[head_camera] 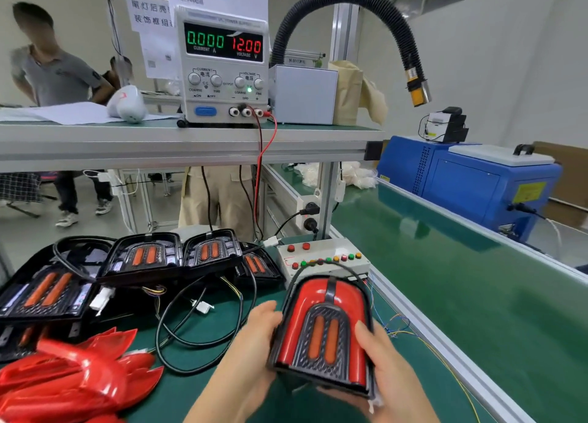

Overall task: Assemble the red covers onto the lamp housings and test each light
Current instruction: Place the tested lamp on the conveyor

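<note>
One lamp covered, untested; several housings left.
My left hand (254,340) and right hand (386,363) grasp the covered lamp (321,333) below the button box (321,260); bare housings (143,257) and loose red covers (70,378) lie to its left; supply (222,63) reads zero current.

Factory assembly line — power supply (222,69), conveyor (461,279).
</note>
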